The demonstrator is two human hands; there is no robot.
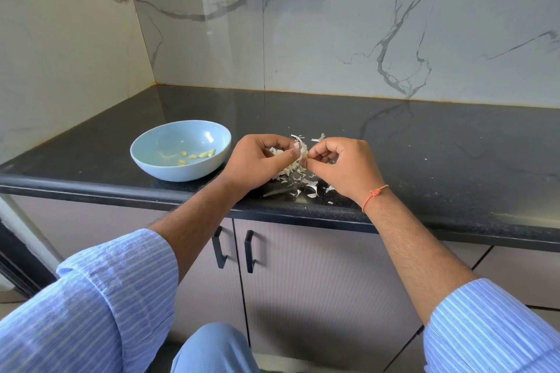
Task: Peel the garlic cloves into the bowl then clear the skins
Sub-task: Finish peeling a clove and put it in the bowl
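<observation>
Over the dark table (424,142), the left hand (254,160) and right hand (342,166) each pinch, with curled fingers, a garlic piece (300,150) above a pile of skins (291,174), right of the blue bowl (151,166) holding peeled cloves (200,155).

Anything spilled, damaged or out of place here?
Only garlic skins scattered over the counter under both hands, some near its front edge. The bowl sits upright with peeled cloves inside.
</observation>
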